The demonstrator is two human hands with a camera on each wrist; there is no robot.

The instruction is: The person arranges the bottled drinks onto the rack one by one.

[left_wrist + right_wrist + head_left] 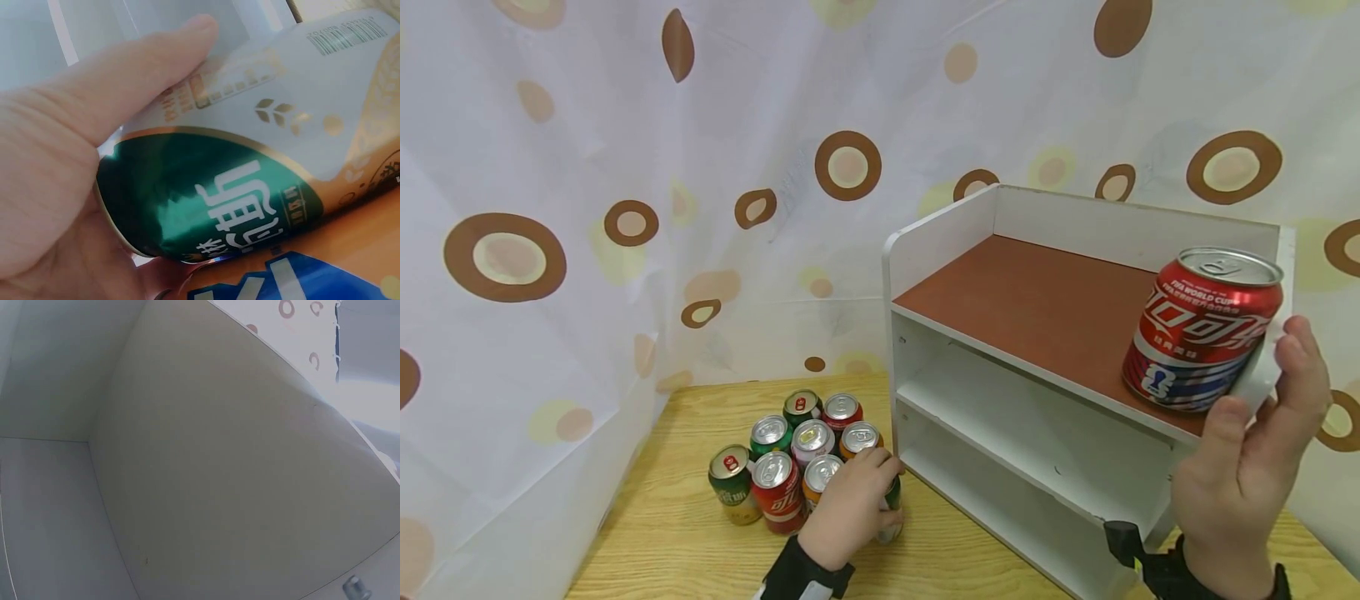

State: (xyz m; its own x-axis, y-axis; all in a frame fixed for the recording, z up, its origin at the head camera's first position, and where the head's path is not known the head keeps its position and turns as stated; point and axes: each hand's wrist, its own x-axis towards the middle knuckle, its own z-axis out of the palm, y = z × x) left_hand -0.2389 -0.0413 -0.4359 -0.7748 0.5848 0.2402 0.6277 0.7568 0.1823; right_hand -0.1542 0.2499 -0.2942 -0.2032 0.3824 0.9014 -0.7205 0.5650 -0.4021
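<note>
At the front right of a cluster of drink cans, my left hand [856, 504] grips a green and silver drink can [212, 187]. In the left wrist view the thumb lies along one side of that can and the fingers reach round the other. An orange and blue can [300, 269] lies against it there. A red cola can [1206, 333] stands at the right front corner of the brown shelf top [1037, 292]. Beside it, my right hand [1247, 450] has its thumb near the can's base and its loosely bent fingers by the white end panel. The right wrist view does not show this hand.
Several more cans, among them a red one [777, 492] and a green and yellow one [733, 483], stand close together on the wooden table [655, 533]. The white shelf unit [1000, 408] has two open levels below its top. A patterned curtain [775, 275] hangs behind.
</note>
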